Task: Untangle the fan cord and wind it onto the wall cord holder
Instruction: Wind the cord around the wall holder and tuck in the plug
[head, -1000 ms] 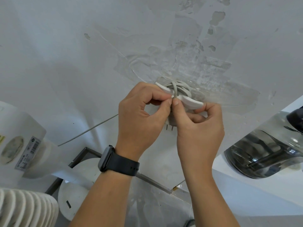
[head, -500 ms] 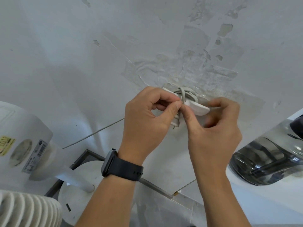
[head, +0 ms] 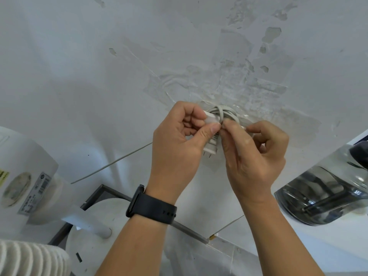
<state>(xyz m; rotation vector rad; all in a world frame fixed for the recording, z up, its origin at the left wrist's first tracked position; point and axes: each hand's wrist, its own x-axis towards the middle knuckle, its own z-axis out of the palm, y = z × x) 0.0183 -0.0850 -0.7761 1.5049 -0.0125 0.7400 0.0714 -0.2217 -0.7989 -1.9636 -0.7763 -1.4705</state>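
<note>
The white cord holder point(head: 211, 118) sticks out from the patched wall, with several turns of the grey fan cord point(head: 225, 112) wound around it. My left hand point(head: 179, 142), a black watch on its wrist, pinches the holder's near flange and the cord with thumb and forefinger. My right hand point(head: 253, 152) pinches the cord right beside it, fingertips nearly touching the left thumb. The white plug point(head: 211, 146) hangs below the holder between both hands, its prongs pointing down. A taut stretch of cord point(head: 111, 165) runs left and down toward the white fan point(head: 25, 176).
The fan's white grille point(head: 29, 257) fills the bottom-left corner, above its round base point(head: 93, 253). A dark metal frame point(head: 95, 198) stands against the wall below my hands. At right a clear dark-tinted container point(head: 326, 188) rests on a white surface point(head: 328, 246).
My right hand has come in from the holder's right end to pinch the cord at its middle, beside the left thumb. The plug now hangs more exposed between both hands.
</note>
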